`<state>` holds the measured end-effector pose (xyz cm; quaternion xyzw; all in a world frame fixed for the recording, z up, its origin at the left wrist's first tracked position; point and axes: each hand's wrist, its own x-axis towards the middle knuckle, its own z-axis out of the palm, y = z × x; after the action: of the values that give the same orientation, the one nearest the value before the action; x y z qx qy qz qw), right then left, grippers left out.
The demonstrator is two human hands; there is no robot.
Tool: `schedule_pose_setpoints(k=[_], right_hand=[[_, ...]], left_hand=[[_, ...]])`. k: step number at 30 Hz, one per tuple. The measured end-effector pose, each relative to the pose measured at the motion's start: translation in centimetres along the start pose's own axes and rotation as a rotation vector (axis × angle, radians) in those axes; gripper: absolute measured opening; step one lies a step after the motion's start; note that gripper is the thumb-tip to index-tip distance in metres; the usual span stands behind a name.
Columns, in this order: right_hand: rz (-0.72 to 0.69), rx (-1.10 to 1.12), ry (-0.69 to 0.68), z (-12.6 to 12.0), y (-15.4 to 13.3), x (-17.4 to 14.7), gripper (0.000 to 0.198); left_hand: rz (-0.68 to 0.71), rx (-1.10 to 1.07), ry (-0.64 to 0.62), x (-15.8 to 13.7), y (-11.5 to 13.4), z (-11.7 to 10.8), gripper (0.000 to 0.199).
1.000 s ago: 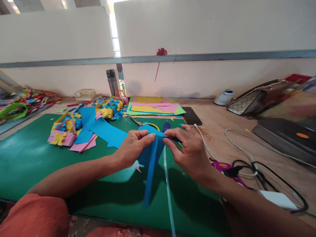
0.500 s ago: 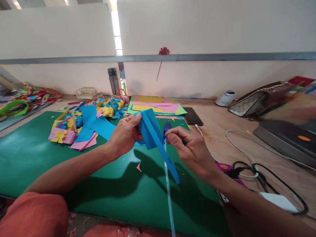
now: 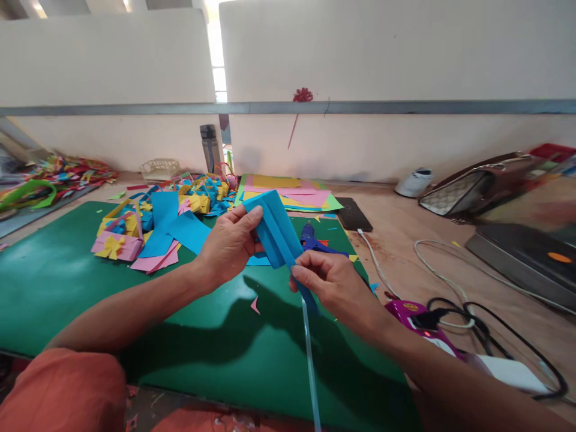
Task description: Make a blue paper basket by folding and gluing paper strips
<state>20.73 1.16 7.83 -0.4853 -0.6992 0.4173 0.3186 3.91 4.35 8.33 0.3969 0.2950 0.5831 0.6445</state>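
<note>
While fingers (image 3: pixel 252 218) of the left hand (image 3: pixel 227 244) pinch folded blue paper (image 3: pixel 270 241), the right hand (image 3: pixel 330 282) grips a strip (image 3: pixel 284 245) at five o'clock, a glue gun (image 3: pixel 309 239) at three.

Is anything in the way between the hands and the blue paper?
No, nothing visible is in the way. The left hand already pinches the folded blue paper, and the right hand grips its blue strip. The blue glue gun lies beyond them on the green mat.
</note>
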Motion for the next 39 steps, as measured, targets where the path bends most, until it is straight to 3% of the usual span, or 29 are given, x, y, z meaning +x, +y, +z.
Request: schedule_pose_setpoints(k=[5,15,28,33,39], right_hand=[[0.055,0.116,-0.031,0.3,0.2,0.0,0.018],[0.079,0.202,0.050,1.0,0.6,0.0,0.016],[0.046,0.303,0.011,1.1,1.1,0.2,0.013],[0.040,0.277,0.037,1.1,1.0,0.3,0.012],[0.042,0.217,0.100,1.0,0.8,0.2,0.018]], left_hand=[[0.000,-0.005,0.025,-0.1,0.1,0.0,0.018],[0.028,-0.037,0.028,-0.2,0.1,0.2,0.013],[0.020,-0.052,0.047,-0.3,0.2,0.4,0.014],[0.003,-0.078,0.008,-0.1,-0.2,0.2,0.012],[-0.055,0.042,-0.101,-0.1,-1.1,-0.1,0.019]])
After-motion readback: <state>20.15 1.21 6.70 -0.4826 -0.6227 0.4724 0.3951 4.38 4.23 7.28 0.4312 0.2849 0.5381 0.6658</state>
